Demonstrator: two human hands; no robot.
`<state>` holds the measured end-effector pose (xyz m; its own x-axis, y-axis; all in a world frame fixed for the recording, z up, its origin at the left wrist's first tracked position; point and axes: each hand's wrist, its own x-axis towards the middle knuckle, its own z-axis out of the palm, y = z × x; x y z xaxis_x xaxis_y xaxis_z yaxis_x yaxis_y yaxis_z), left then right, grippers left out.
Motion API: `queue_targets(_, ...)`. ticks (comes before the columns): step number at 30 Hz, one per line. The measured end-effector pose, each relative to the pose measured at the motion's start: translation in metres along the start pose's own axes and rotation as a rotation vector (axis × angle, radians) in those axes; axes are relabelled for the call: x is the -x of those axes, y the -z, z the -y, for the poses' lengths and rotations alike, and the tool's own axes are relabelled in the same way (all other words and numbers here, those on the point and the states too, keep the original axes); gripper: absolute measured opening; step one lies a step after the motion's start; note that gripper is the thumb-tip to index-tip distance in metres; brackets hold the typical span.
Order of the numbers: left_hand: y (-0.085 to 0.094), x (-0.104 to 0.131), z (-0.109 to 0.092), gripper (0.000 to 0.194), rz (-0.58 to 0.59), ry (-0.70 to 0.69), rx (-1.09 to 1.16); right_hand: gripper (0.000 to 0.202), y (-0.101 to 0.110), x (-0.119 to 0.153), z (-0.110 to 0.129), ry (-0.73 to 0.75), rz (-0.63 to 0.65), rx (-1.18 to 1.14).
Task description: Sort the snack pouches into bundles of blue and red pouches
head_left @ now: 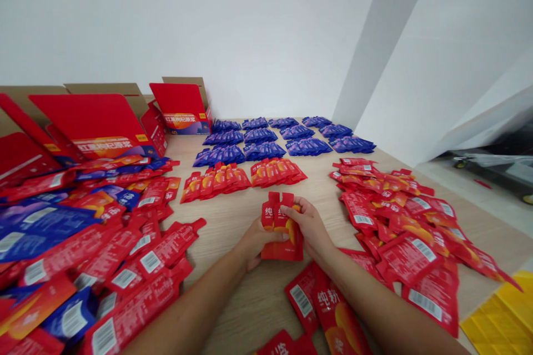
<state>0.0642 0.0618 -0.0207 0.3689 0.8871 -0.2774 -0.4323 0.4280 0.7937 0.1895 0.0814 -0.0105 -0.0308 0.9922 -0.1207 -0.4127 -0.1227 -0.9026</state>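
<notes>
Two red drink pouches (280, 244), overlapping side by side with their spouts upward, are held between my hands above the wooden table. My left hand (257, 239) is closed on their left edge, its thumb across the front. On the right edge and upper corner, my right hand (308, 223) grips the same pouches, fingers near the spouts. Beyond them lie two fanned rows of red pouches (277, 172). More loose red pouches (339, 310) lie under and beside my right forearm.
Fanned bundles of blue pouches (308, 146) stand in rows at the back. Open red cartons (100, 127) line the left rear, behind a mixed heap of red and blue pouches (141, 244). Another red heap (400, 205) lies right. A yellow crate (503, 310) sits past the table's right edge.
</notes>
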Motion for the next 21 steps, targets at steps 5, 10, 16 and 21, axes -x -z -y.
queue_targets(5, -0.001, 0.003, -0.003, 0.052, 0.047, 0.048, -0.096, 0.033, 0.007, -0.002, 0.006, -0.032, 0.013, 0.004)
queue_targets(10, 0.0, 0.003, -0.004, 0.051, 0.078, 0.078, -0.088, 0.038, 0.009, -0.004, 0.003, 0.013, -0.044, 0.099)
queue_targets(16, 0.0, 0.0, -0.004, 0.046, -0.031, 0.001, 0.05, 0.033, 0.013, -0.01, -0.002, 0.113, 0.025, 0.274)
queue_targets(21, -0.006, 0.0, 0.0, 0.046, -0.017, -0.008, 0.044, 0.027, 0.008, -0.007, -0.01, 0.183, -0.02, 0.259)
